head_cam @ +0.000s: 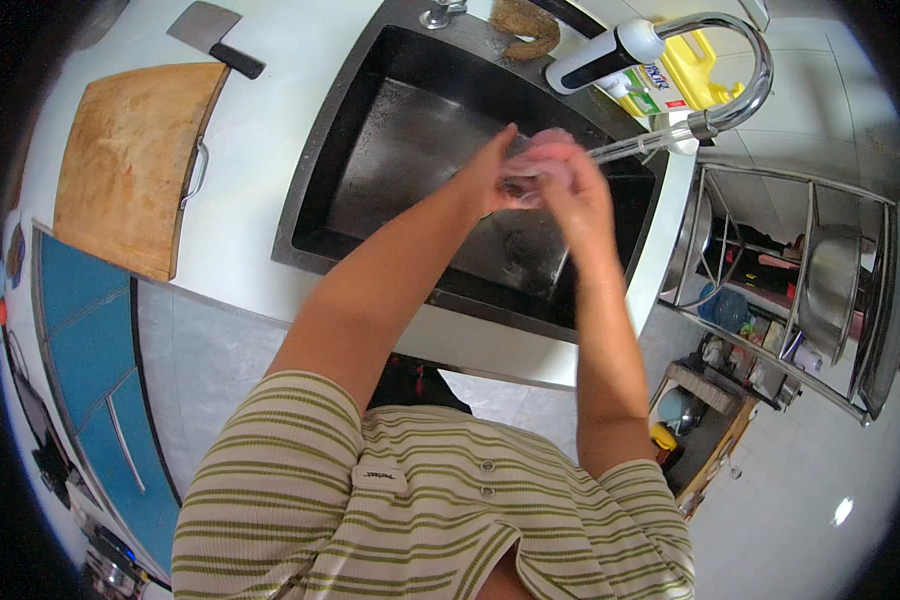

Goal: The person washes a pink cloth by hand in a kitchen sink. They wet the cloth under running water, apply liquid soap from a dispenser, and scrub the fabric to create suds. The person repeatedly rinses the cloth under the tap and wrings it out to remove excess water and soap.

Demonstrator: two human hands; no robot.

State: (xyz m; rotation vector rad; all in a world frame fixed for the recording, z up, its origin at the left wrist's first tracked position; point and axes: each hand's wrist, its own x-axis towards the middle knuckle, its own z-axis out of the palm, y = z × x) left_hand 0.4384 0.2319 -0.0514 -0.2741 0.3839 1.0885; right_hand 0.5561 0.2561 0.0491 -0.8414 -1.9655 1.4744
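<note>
Over the black sink [397,150], both my hands are together around a wet pink item [544,150], too blurred to identify. My left hand [501,176] holds it from the left, while the fingers of my right hand [585,184] grip its right side. Beside my right hand, a clear stream of water [630,148] runs from the chrome gooseneck faucet [761,67]. Motion blur and my fingers hide part of the pink item. Beneath my hands, the sink floor looks wet.
A cleaver [210,34] and a wooden cutting board [135,165] lie on the white counter at left. Behind the sink are a brown scrubber [526,30] and a yellow detergent jug [694,64]. At right, a metal rack [802,225] holds a steel basin [831,285].
</note>
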